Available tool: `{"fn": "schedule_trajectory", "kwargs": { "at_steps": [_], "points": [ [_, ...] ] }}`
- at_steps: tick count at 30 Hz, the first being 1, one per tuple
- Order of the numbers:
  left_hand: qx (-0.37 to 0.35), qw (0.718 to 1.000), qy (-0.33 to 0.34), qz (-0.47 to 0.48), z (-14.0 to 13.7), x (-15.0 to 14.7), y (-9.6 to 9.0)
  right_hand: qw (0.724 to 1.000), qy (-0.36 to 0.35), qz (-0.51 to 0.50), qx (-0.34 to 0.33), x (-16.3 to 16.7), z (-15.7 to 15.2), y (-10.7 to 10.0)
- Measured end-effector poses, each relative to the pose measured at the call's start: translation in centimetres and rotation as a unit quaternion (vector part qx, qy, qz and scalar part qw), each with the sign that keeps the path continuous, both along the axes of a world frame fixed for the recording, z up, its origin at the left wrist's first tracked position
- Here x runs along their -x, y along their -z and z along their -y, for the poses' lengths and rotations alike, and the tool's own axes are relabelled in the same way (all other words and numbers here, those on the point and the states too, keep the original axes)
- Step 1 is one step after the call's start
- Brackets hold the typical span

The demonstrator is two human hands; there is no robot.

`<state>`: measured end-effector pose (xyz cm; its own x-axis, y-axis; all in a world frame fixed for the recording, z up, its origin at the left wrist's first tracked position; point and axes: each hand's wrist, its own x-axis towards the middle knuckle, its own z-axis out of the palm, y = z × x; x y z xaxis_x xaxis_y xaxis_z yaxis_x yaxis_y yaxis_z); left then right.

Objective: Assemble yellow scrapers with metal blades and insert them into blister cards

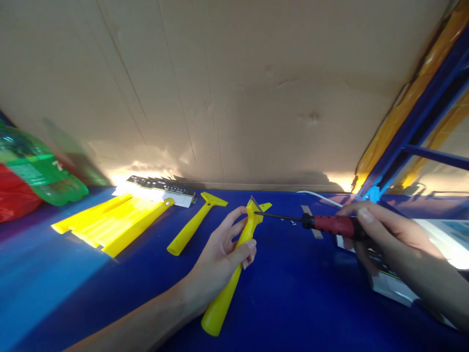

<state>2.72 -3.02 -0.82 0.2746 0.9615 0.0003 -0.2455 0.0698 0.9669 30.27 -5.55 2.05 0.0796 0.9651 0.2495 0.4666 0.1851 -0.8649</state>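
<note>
In the middle of the head view my left hand (227, 244) is wrapped round a yellow scraper (222, 308), its head tilted up and away from me. A thin blade edge shows at the top of that head. My right hand (384, 244) grips a screwdriver (333, 225) with a red and black handle. Its dark shaft points left, and the tip meets the scraper's head, where a screw seems to sit. A second yellow scraper handle (190, 230) lies on the blue table to the left. Small screws (292, 223) and a flat metal strip (311, 222) lie behind the screwdriver.
Several yellow scrapers (120, 220) with a black-and-white card (161, 188) lie at the left. Beyond them are a green bottle (44, 171) and a red bag (16, 195). Cardboard (234, 98) rises behind the blue table (286, 303). A blue metal frame (417, 127) stands at the right.
</note>
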Motion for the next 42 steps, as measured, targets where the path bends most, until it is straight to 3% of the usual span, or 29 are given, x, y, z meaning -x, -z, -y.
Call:
{"fn": "schedule_trajectory", "kwargs": {
  "at_steps": [6, 12, 20, 25, 33, 38, 42],
  "points": [
    [-0.028, 0.999, -0.024, -0.021, -0.2, 0.5, -0.2, 0.991, -0.030, 0.035, -0.124, 0.4, 0.2, -0.1],
    [-0.053, 0.997, -0.025, -0.040, 0.0, 0.5, -0.2, 0.996, -0.017, -0.085, 0.010, 0.9, -0.2, 0.8],
    [-0.042, 0.997, -0.032, -0.048, 0.0, 0.4, 0.2, 0.997, -0.043, -0.059, -0.023, 0.6, 0.5, -0.2],
    [-0.043, 0.998, -0.018, -0.040, 0.2, 0.2, 0.4, 0.992, -0.013, -0.125, 0.030, 0.7, 0.1, 0.2],
    [-0.037, 0.998, -0.026, -0.049, 0.2, 0.3, 0.0, 0.997, -0.014, -0.055, -0.049, 0.1, 0.0, 0.0],
    [-0.050, 0.998, -0.017, -0.045, 0.3, 0.3, 0.4, 0.992, -0.006, -0.128, -0.007, 0.0, -0.3, 0.4],
    [-0.053, 0.997, -0.021, -0.048, 0.1, 0.3, 0.7, 0.997, -0.018, 0.005, -0.078, -0.5, -0.4, 0.3]
  ]
}}
